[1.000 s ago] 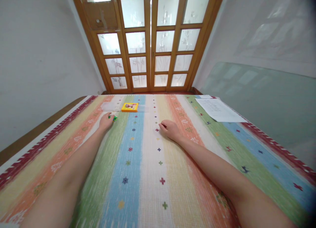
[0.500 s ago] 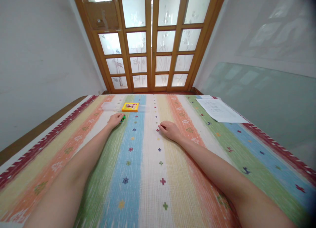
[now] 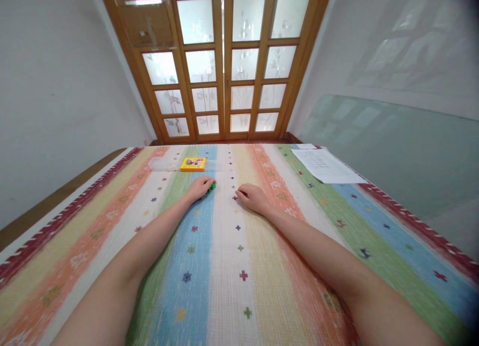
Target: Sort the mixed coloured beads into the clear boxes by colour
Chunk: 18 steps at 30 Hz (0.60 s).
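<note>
1. Indoors: wood-framed glass doors (image 3: 224, 66) in bkgd; striped cloth (image 3: 228, 266) covers the table in front.
2. Far L: clear plastic case (image 3: 160, 164), lying flat just beside a yellow box (image 3: 192, 164) w/ a printed top, both beyond the hands.
3. L hand (image 3: 201, 187), ctr-left: fingers curled down, apparently gripping a green thing (image 3: 212, 186).
4. Green thing sits at the L hand's fingertips, on the side facing the R hand (image 3: 253, 198), near where blue stripe meets white. L hand, touching, is nearer. Long axis: can't tell, mostly covered. Looks small, bright green, w/ uneven edge & darker bits below.
5. R hand: fingers drawn into a loose fist, apart from & to the R of green thing; contents, if any, can't tell.
6. Far R: paper sheet (image 3: 327, 167), well apart.
</note>
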Tool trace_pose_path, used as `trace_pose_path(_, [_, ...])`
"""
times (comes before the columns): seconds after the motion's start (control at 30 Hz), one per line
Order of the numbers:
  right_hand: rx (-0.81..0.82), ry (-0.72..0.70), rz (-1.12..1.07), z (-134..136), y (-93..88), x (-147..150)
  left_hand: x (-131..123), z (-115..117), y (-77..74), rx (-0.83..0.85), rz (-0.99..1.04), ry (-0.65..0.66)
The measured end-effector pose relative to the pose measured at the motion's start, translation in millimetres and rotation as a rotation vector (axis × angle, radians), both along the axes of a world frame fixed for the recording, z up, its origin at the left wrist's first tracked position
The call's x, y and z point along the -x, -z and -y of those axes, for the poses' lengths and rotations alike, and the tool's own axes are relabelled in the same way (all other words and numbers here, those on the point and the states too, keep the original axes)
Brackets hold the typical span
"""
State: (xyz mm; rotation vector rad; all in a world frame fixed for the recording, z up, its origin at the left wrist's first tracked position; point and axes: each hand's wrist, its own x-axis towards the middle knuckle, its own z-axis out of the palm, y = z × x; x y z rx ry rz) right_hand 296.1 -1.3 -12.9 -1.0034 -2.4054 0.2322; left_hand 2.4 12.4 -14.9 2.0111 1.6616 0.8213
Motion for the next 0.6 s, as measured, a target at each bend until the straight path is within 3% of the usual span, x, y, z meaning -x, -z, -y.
trace_pose_path(0.3, [0.002,0.026,-0.052,-2,2.3,-1,-74,9,0.7,-0.025,0.065,0.100])
trace_pose_path(0.6, [0.005,0.044,-0.055,-3,2.8,-2,-84,15,0.5,-0.027,0.079,0.147])
